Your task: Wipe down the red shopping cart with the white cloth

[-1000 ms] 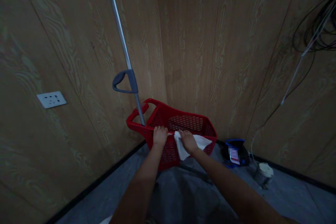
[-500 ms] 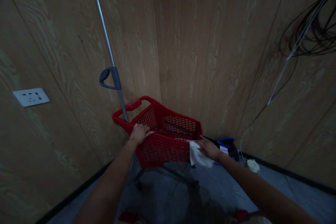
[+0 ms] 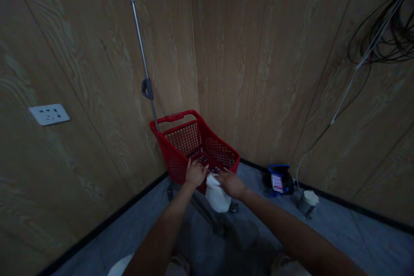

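Observation:
A red plastic shopping cart stands in the corner, turned with its near end toward me. My left hand is closed over the near rim of its basket, fingertips on the inner side. Close to its right, my right hand grips a white cloth at the same rim. The cloth hangs down outside the basket and covers part of the front wall. Through the basket's open top I see its slatted floor and perforated sides.
A metal pole with a grey handle and white panel rises from the cart's back left. On the floor at right are a black and blue bag-like item and a can. Cables hang on the right wall; a socket plate is at left.
The cart has turned, its near end swinging toward me. My left hand has moved right along the rim, and my right hand has shifted left with the cloth, bringing both hands closer together.

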### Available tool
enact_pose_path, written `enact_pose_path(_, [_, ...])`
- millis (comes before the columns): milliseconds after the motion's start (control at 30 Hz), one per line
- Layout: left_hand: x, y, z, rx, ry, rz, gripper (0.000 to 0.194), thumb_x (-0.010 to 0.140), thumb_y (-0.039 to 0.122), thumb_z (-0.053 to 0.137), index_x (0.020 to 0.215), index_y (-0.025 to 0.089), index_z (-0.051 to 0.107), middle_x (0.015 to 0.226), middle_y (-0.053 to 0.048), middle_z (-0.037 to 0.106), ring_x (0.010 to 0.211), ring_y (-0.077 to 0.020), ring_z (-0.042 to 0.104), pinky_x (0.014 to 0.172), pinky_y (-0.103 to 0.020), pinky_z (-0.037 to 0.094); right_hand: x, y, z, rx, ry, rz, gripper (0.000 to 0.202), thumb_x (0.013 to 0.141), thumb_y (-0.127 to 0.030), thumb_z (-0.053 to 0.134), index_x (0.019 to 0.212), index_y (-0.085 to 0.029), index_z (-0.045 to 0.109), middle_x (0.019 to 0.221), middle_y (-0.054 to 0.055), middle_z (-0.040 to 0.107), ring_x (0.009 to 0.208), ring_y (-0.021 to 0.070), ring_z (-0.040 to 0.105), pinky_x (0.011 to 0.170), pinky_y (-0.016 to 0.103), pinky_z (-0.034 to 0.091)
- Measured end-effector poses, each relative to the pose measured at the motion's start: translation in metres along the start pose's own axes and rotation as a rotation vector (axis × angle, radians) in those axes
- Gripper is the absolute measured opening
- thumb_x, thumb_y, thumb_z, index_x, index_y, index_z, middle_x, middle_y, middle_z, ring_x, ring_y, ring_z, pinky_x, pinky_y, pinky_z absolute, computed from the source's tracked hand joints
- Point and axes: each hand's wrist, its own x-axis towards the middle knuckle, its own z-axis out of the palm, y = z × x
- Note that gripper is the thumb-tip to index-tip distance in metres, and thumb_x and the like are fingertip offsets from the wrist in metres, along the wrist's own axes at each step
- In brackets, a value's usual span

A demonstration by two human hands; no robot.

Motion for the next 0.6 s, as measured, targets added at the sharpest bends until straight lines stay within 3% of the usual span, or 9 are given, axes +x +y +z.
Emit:
enact_pose_path(133, [-0.006,-0.033,-0.003,-0.133,-0.043,0.057,0.041,0.087,0.039,0.035,0.068,0.024,0.068,0.08,0.0,0.067,0.098,-0.0172,0.049,0.106,-0.048,0.005,-0.003,0.049,-0.008,-0.038,-0.002,-0.024,0.031,0.082,-0.014,0.046,0.112,-0.018,0.054,0.131,0.011,0.044,0.124,0.0211,0.034,0.105,0.041,0.021])
enact_pose_path(233, [-0.006,-0.044,-0.003,-0.168,-0.061,0.062,0.034,0.085,0.035,0.042,0.064,0.025,0.067,0.077,0.003,0.067,0.1,-0.0174,0.046,0.105,-0.049,0.003,0.001,0.062,-0.01,-0.03,-0.047,-0.043,0.031,0.08,-0.01,0.046,0.109,-0.016,0.056,0.132,0.011,0.043,0.123,0.0214,0.036,0.105,0.041,0.021])
enact_pose_path(300, [-0.005,-0.043,-0.001,-0.167,-0.044,0.043,0.03,0.083,0.033,0.044,0.065,0.025,0.067,0.079,0.004,0.067,0.101,-0.0181,0.045,0.105,-0.05,0.003,0.007,0.048,-0.009,-0.01,-0.079,-0.067,0.029,0.082,-0.009,0.044,0.107,-0.015,0.057,0.121,0.011,0.053,0.114,0.0195,0.045,0.103,0.04,0.024])
enact_pose_path(367, [-0.005,-0.04,0.001,-0.155,-0.029,0.019,0.029,0.082,0.032,0.045,0.065,0.025,0.067,0.081,0.004,0.067,0.101,-0.019,0.044,0.105,-0.05,0.003,0.017,0.019,-0.005,0.006,-0.105,-0.1,0.024,0.084,-0.011,0.043,0.103,-0.013,0.058,0.106,0.011,0.06,0.103,0.0185,0.052,0.097,0.036,0.031])
enact_pose_path(500, [-0.006,-0.038,-0.001,-0.119,-0.007,-0.002,0.027,0.08,0.03,0.047,0.064,0.024,0.067,0.081,0.003,0.066,0.097,-0.019,0.046,0.105,-0.049,0.005,0.035,-0.039,0.005,-0.012,-0.087,-0.069,0.028,0.085,-0.032,0.049,0.101,-0.01,0.056,0.096,0.012,0.061,0.093,0.0222,0.055,0.082,0.034,0.039])
enact_pose_path(600, [-0.009,-0.043,-0.005,-0.127,-0.017,0.006,0.024,0.078,0.029,0.049,0.062,0.026,0.067,0.081,0.004,0.066,0.097,-0.0178,0.046,0.105,-0.047,0.007,0.037,-0.041,0.006,-0.012,-0.086,-0.085,0.036,0.086,-0.042,0.046,0.104,-0.013,0.055,0.098,0.011,0.061,0.091,0.0223,0.055,0.081,0.034,0.038])
